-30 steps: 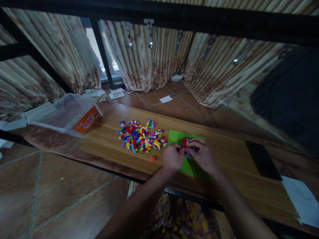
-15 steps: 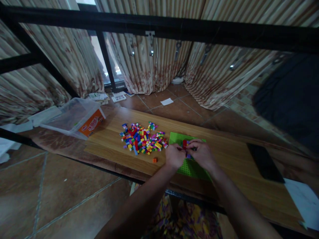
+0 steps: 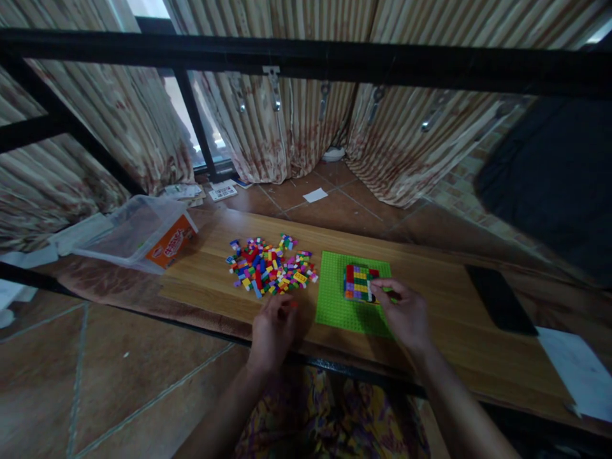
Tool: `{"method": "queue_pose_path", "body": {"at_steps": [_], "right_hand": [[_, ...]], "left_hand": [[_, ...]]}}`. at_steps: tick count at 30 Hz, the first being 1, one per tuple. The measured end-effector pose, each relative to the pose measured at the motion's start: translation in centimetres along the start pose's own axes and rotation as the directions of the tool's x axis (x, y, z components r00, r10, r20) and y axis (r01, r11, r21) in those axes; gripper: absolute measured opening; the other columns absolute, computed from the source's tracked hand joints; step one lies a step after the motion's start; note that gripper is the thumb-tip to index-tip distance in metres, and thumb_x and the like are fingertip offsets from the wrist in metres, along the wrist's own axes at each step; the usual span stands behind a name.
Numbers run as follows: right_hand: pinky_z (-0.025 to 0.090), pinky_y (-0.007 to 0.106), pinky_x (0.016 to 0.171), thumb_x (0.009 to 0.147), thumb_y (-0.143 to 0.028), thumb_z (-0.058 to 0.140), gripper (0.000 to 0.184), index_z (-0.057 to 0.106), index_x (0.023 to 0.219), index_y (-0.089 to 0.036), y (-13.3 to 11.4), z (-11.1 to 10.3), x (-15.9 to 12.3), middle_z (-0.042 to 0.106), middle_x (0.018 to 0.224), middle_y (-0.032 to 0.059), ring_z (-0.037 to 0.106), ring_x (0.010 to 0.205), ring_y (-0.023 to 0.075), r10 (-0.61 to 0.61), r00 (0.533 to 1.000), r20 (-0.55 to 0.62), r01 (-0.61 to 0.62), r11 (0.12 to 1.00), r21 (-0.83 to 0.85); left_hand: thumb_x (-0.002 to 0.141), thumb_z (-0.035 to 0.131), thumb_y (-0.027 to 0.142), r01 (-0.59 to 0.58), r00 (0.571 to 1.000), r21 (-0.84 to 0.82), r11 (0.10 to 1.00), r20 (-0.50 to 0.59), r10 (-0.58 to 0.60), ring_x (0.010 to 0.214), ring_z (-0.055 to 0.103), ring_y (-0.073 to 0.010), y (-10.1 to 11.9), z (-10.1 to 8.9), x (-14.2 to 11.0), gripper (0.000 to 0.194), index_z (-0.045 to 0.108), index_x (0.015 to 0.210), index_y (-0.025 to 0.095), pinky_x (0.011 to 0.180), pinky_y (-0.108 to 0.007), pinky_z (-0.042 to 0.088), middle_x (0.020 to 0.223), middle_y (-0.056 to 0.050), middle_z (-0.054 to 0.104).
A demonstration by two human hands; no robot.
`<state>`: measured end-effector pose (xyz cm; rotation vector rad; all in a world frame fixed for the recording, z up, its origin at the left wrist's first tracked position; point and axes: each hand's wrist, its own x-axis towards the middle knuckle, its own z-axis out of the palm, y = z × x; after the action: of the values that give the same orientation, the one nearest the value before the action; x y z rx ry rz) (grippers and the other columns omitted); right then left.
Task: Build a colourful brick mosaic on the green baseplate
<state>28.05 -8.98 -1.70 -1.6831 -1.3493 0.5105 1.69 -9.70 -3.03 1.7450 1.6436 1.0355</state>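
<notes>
My left hand [image 3: 273,331] is at the near edge of the brick pile, its fingers curled around a small orange brick [image 3: 292,305]. The fingers partly cover that brick. A green baseplate [image 3: 329,312] lies to the right of the pile and carries a low, many-coloured brick block [image 3: 356,282] with red, purple, yellow, green and orange rows. My right hand [image 3: 406,312] grips the right side of this block with thumb and fingertips, which hide its right edge. Loose bricks [image 3: 268,264] in many colours are heaped left of the plate.
A clear plastic box [image 3: 129,236] with an orange label stands at the left end of the wooden board [image 3: 205,280]. Toward the right lie a black phone-like slab [image 3: 500,299] and a white sheet [image 3: 578,370]. A black bar [image 3: 306,60] with hooks crosses behind.
My left hand has left the block and moved left to the orange brick. My right hand has shifted slightly to the block's right side, so more of the block shows.
</notes>
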Motion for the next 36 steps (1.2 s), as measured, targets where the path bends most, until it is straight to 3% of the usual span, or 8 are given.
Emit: {"method": "queue_pose_path", "body": {"at_steps": [5,11,17,22,31,33,36], "right_hand": [[0.052,0.036,0.074,0.083,-0.048,0.061,0.027,0.072,0.085,-0.023,-1.4,1.2,-0.5,0.073,0.089,0.0054,0.067,0.079,0.0217,-0.009,0.999,0.036,0.008,1.0,0.019],[0.05,0.038,0.081,0.089,-0.036,0.054,0.02,0.071,0.087,-0.026,-3.7,5.4,2.1,0.072,0.091,0.0041,0.066,0.087,0.0222,-0.24,0.954,0.177,0.255,0.965,-0.066],[0.045,0.037,0.085,0.087,-0.019,0.055,0.018,0.072,0.085,-0.025,-4.2,11.0,6.2,0.07,0.088,0.0056,0.062,0.09,0.0234,-0.327,0.877,0.353,0.435,0.853,-0.29],[0.043,0.035,0.084,0.084,-0.015,0.06,0.017,0.072,0.08,-0.025,-3.7,13.1,7.8,0.067,0.082,0.0049,0.059,0.087,0.023,-0.346,0.84,0.419,0.497,0.799,-0.337],[0.043,0.035,0.081,0.085,-0.015,0.057,0.017,0.067,0.075,-0.024,-4.0,13.5,8.0,0.066,0.08,0.005,0.059,0.085,0.0228,-0.343,0.836,0.429,0.501,0.795,-0.342],[0.044,0.037,0.083,0.086,-0.017,0.054,0.016,0.067,0.079,-0.024,-4.2,12.2,7.6,0.067,0.084,0.0059,0.059,0.088,0.0234,-0.365,0.843,0.396,0.499,0.804,-0.322],[0.045,0.038,0.084,0.089,-0.025,0.051,0.016,0.066,0.084,-0.024,-4.0,8.6,6.6,0.068,0.09,0.0067,0.06,0.09,0.0243,-0.375,0.877,0.3,0.453,0.853,-0.259]], "left_hand": [[0.084,0.06,0.024,-0.064,0.996,0.208,0.976,0.074,0.049,0.087,0.065,-0.0155,-1.8,-0.6,0.2,0.025,0.062,0.109,0.022,0.075,-0.026,0.053,0.11,-0.005,0.065],[0.091,0.052,0.025,-0.15,0.976,0.316,0.937,0.201,0.088,0.09,0.064,-0.0143,-1.4,0.4,1.2,0.017,0.067,0.099,0.025,0.076,-0.023,0.049,0.103,-0.002,0.066],[0.093,0.049,0.026,-0.138,0.988,0.254,0.957,0.107,0.114,0.09,0.064,-0.0138,-2.3,0.8,1.3,0.02,0.067,0.102,0.023,0.079,-0.024,0.049,0.104,-0.004,0.065],[0.092,0.051,0.023,-0.141,0.99,0.222,0.965,0.054,0.133,0.089,0.065,-0.0135,-2.7,1.1,1.1,0.019,0.065,0.105,0.022,0.078,-0.023,0.051,0.106,-0.005,0.066],[0.092,0.051,0.023,-0.16,0.987,0.217,0.963,0.034,0.157,0.089,0.064,-0.013,-3.2,1.3,1.0,0.018,0.064,0.105,0.022,0.079,-0.023,0.052,0.106,-0.005,0.065],[0.092,0.05,0.024,-0.16,0.987,0.217,0.963,0.034,0.156,0.09,0.064,-0.0134,-3.1,1.2,1.0,0.018,0.064,0.104,0.022,0.079,-0.023,0.052,0.106,-0.005,0.065],[0.092,0.051,0.024,-0.16,0.987,0.21,0.965,0.038,0.155,0.091,0.065,-0.0142,-3.0,1.1,1.0,0.019,0.064,0.105,0.022,0.081,-0.024,0.052,0.108,-0.006,0.065]]}}
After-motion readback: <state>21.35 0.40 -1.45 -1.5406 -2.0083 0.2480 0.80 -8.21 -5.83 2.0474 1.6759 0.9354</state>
